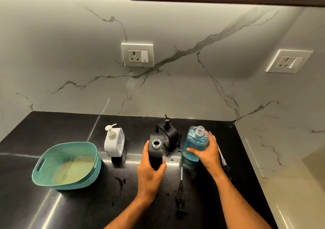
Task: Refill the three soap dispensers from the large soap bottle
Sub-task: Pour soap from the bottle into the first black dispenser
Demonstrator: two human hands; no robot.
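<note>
Black dispenser (pixel 155 151) gripped by left hand (pixel 151 172), right hand (pixel 208 154) grips blue soap bottle (pixel 194 146) nr counter's (pixel 70 209) right edge

— What's on the counter?
— Three dispensers: a white soap dispenser (pixel 114 142) at left, pump on; a black soap dispenser (pixel 167 135) at back, pump on; an open black dispenser (pixel 155 149) in front, uncapped, upright.
— And the large soap bottle (pixel 194 144)?
— Clear, blue liquid inside, cap off — just right of them.

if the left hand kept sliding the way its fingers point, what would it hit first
Probably the second black dispenser standing just behind the open black dispenser that the left hand holds; depth is uncertain.
</note>
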